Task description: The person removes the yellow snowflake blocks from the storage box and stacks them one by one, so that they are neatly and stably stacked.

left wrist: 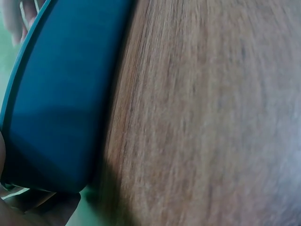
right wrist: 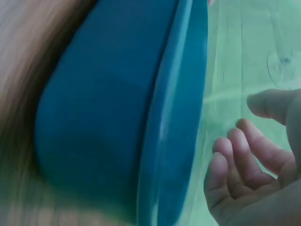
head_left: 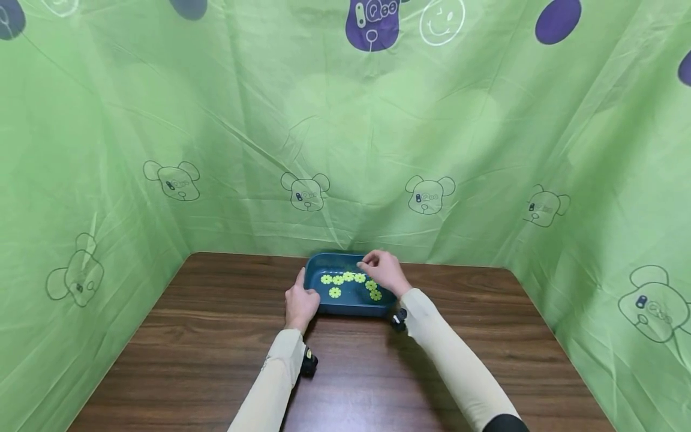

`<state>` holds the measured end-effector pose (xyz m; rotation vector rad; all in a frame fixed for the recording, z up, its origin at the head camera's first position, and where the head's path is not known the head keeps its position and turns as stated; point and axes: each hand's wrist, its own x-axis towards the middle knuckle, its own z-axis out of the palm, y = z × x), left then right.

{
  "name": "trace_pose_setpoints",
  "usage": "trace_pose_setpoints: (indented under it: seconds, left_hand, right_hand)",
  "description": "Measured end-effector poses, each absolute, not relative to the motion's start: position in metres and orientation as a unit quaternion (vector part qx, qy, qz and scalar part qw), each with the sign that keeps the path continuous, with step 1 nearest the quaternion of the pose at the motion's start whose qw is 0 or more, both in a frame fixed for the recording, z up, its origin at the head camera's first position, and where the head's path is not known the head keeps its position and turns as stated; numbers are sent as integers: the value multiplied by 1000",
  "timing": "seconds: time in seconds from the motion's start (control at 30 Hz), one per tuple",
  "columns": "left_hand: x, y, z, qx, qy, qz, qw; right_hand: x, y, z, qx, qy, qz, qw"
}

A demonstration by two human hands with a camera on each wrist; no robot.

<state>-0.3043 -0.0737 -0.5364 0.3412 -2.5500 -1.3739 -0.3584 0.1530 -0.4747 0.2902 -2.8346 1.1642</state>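
A dark blue rectangular tray (head_left: 351,309) with rounded corners stands near the back edge of the table. Several yellow-green flower-shaped pieces (head_left: 348,276) lie inside it, most in a curved row and one apart at the front left. My left hand (head_left: 300,305) grips the tray's left end, thumb at the rim and fingers round the outside. In the left wrist view those fingers (left wrist: 59,207) reach round the tray's corner. Over the tray's back right part is my right hand (head_left: 384,272). The right wrist view shows its fingers (right wrist: 242,141) loosely bent, thumb apart, nothing between them.
The tray stands on a brown wood-grain table (head_left: 227,342). Green printed cloth (head_left: 361,216) hangs close behind the table and along both sides. Each wrist carries a small black camera (head_left: 308,363).
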Motion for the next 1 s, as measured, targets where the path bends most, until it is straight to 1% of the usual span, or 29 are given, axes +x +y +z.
trace_pose_setpoints:
  seconds: [0.13,0.27,0.6,0.83,1.0]
  left_hand:
    - [-305,-73,-537,117,-863,-475,121]
    - [-305,-72,-537,117,-862,-477,124]
    - [-305,-74,-539,122,-854,-491,123]
    - [-306,-74,-541,119,-854,-490,128]
    - [-309,-74,-542,116,-858,-483,132]
  right_hand:
    - [-361,130,-485,89,-919,385,-18]
    - [-360,112,-496,92,-922,372,-45]
    - [-362,82,-518,114,-938,320,-64]
    - [-365,76,-527,133,-940,298,-99]
    - [-366,76,-527,129,-945,285,-96]
